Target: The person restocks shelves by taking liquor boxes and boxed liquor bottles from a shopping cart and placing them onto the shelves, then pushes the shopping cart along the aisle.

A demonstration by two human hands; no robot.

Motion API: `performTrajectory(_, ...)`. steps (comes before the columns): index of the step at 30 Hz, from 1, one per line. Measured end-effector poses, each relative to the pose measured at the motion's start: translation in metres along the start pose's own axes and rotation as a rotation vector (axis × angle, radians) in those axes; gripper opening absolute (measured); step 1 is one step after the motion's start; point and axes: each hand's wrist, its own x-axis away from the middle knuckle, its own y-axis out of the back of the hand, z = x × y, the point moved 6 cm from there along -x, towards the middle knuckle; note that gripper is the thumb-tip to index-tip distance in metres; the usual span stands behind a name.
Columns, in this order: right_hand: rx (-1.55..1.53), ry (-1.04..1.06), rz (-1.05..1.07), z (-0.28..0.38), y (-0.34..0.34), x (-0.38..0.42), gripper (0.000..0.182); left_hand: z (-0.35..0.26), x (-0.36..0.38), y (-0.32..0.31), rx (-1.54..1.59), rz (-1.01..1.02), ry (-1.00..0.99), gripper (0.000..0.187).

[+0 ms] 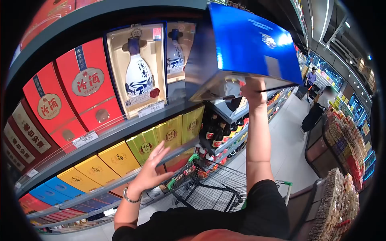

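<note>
My right hand [254, 93] is raised with its fingers wrapped round the lower edge of a large blue gift box [251, 42]. The box is tilted, its shiny blue side towards me, and its underside partly shows a pale interior; some of my fingers are hidden by it. My left hand [155, 166] hangs in front of the lower shelf with fingers spread, holding nothing. Left of the blue box, a boxed white liquor bottle [138, 72] stands on the upper shelf, with a similar boxed bottle [175, 56] beside it.
Red liquor boxes [86, 86] stand at the left, above yellow boxes [96, 168] and green boxes [143, 145]. A wire shopping cart [213, 182] stands before me. Dark bottles [219, 135] line the shelf beyond. Packaged goods [333, 205] flank the right aisle, where two people [317, 106] are standing.
</note>
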Motion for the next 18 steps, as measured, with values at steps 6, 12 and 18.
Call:
performTrajectory(6,0.065,0.052,0.090,-0.060,0.001,-0.045,0.050,0.112,0.125,-0.023,0.512,-0.257,0.464,0.068)
performTrajectory(12,0.085,0.234,0.377,-0.108,0.004,-0.069,0.031,0.135,0.226,-0.023,0.510,-0.521,0.797,0.058)
performTrajectory(18,-0.140,-0.318,0.248,-0.163,0.019,-0.069,0.036,0.145,0.264,-0.024,0.500,-0.581,0.898,0.056)
